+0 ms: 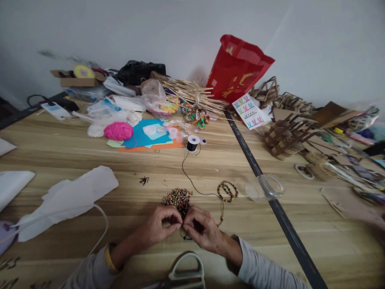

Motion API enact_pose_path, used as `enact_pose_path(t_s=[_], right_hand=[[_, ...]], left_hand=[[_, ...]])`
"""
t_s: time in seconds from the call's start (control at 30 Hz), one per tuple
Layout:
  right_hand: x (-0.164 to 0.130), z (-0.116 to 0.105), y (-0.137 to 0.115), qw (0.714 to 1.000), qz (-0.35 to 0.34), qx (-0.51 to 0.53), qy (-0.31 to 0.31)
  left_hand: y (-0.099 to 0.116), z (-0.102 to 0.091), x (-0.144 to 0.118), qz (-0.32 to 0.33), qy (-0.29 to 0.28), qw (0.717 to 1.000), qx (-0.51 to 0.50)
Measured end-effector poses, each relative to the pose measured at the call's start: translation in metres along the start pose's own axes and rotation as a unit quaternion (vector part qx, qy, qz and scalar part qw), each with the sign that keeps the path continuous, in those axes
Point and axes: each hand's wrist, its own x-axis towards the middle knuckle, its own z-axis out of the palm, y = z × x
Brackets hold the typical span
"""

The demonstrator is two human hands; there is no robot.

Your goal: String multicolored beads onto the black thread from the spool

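Note:
My left hand [164, 222] and my right hand [204, 226] meet fingertip to fingertip just in front of a pile of small multicoloured beads [177, 198]. Each pinches thumb against forefinger; a dark cord shows at and below the fingertips, though its ends there are too small to make out. A black cord [192, 182] runs from a white-flanged spool [193, 143] down past my right hand, with a few reddish beads [221, 219] on it. To the right of the pile lie beaded bracelets [227, 191].
Scissors [188, 267] with pale handles lie close to my body. Short black pieces [144, 180] rest left of the beads. A clear tape roll [271, 185] is at right. Pink yarn [118, 131], a red bag [239, 70] and woven baskets [282, 138] stand farther back.

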Motion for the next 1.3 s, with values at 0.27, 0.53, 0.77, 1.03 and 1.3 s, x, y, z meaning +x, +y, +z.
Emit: enact_pose_path(t_s=[0.27, 0.53, 0.77, 1.03, 1.3], right_hand=[[0.0007, 0.0001, -0.0007, 1.000, -0.019, 0.001, 0.005], [0.0002, -0.0003, 0.0013, 1.000, -0.021, -0.007, 0.000], [-0.0001, 0.0007, 0.0018, 1.000, -0.019, -0.005, 0.010], [-0.0017, 0.0009, 0.0048, 1.000, 0.006, 0.001, 0.016], [-0.0025, 0.0032, 0.0088, 0.999, 0.012, 0.008, 0.038]], left_hand=[[0.0037, 0.0002, -0.0011, -0.012, -0.003, 1.000, 0.007], [0.0052, -0.0001, 0.0001, -0.016, -0.004, 1.000, 0.017], [0.0053, -0.0006, 0.0005, -0.024, 0.002, 1.000, 0.013], [0.0086, -0.0030, 0.0014, -0.023, 0.003, 1.000, 0.015], [0.0101, -0.0035, 0.0010, -0.025, 0.008, 0.999, 0.020]])
